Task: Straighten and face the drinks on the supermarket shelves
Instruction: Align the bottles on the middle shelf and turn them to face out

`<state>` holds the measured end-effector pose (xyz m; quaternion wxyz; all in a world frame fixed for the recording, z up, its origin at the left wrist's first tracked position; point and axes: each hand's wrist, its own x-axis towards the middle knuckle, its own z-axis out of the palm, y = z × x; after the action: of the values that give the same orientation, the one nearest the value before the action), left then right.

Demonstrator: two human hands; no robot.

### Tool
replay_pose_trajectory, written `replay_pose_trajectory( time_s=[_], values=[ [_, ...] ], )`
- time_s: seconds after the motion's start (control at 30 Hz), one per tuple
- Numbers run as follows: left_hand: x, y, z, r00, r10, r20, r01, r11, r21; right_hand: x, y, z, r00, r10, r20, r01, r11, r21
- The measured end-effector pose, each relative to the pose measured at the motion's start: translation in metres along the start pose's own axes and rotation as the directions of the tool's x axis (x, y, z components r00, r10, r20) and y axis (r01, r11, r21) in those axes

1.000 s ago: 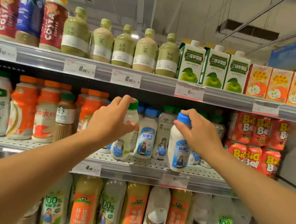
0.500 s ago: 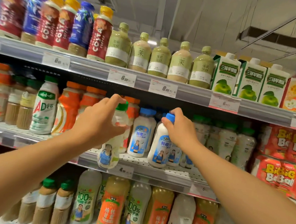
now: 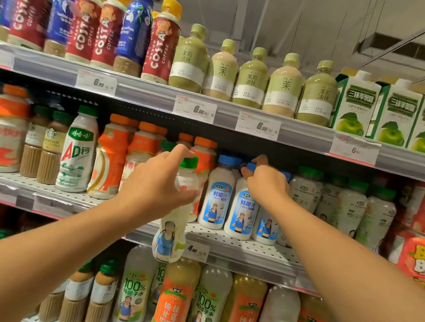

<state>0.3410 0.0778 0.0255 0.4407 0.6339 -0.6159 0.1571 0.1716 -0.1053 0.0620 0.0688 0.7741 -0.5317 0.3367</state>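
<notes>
Left hand point(image 3: 156, 181) grips green-cap bottle point(image 3: 175, 217) off the shelf point(image 3: 237, 243), right hand point(image 3: 266, 184) pinches blue-cap bottle point(image 3: 241, 210) top; full, smooth plastic, probably slippery, hold mid-body

We see our two arms bare from the frame's edge to the wrist, with no sleeve, watch, band or glove on either. Our left hand point(image 3: 157, 181) and right hand point(image 3: 266, 184) are bare too, with no rings showing on the fingers that we can see. Our nails look short and plain where they show.
</notes>
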Motion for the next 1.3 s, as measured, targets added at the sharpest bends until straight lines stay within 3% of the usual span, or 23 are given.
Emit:
replay_pose_trajectory(
  time_s=[0.33, 0.4, 0.47, 0.53, 0.6, 0.73, 0.93, 1.07, 1.13, 1.2, 1.3],
  values=[
    [0.003, 0.008, 0.015, 0.998, 0.056, 0.018, -0.056, 0.998, -0.033, -0.003, -0.001, 0.002, 0.997, 0.023, 0.072, -0.021, 0.999, -0.034],
    [0.005, 0.012, 0.019, 0.998, 0.054, 0.012, -0.053, 0.998, -0.044, -0.016, -0.001, -0.001, 1.0, -0.029, 0.009, 0.029, 0.999, -0.019],
    [0.007, 0.018, 0.025, 0.999, 0.047, 0.012, -0.047, 0.997, -0.063, -0.038, 0.0, -0.005, 0.981, -0.156, -0.111, 0.168, 0.98, 0.108],
    [0.008, 0.027, 0.031, 0.999, 0.037, 0.014, -0.035, 0.992, -0.119, -0.07, 0.003, -0.008, 0.966, -0.225, -0.129, 0.258, 0.888, 0.381],
    [0.009, 0.039, 0.037, 0.999, 0.034, 0.022, -0.03, 0.983, -0.183, -0.107, 0.01, -0.01, 0.972, -0.233, 0.005, 0.185, 0.782, 0.595],
    [0.014, 0.075, 0.052, 1.0, 0.02, 0.006, -0.019, 0.983, -0.182, -0.157, 0.026, -0.009, 0.952, -0.206, 0.227, -0.024, 0.688, 0.725],
    [0.017, 0.128, 0.085, 0.997, 0.076, 0.009, -0.072, 0.978, -0.194, -0.156, 0.069, -0.022, 0.996, 0.023, 0.09, -0.076, 0.755, 0.651],
    [0.019, 0.142, 0.097, 0.989, 0.102, 0.11, -0.058, 0.936, -0.348, -0.144, 0.111, -0.043, 0.996, 0.071, 0.059, -0.092, 0.791, 0.605],
    [0.014, 0.134, 0.109, 0.976, 0.111, 0.189, -0.066, 0.971, -0.231, -0.135, 0.132, -0.055, 0.995, 0.096, -0.006, -0.074, 0.8, 0.595],
    [0.004, 0.119, 0.124, 0.933, 0.088, 0.35, -0.096, 0.995, 0.005, -0.125, 0.151, -0.065, 0.989, 0.132, -0.062, -0.068, 0.794, 0.604],
    [-0.012, 0.097, 0.144, 0.856, 0.03, 0.516, -0.201, 0.939, 0.279, -0.109, 0.172, -0.071, 0.983, 0.166, -0.073, -0.089, 0.792, 0.604]
  ],
)
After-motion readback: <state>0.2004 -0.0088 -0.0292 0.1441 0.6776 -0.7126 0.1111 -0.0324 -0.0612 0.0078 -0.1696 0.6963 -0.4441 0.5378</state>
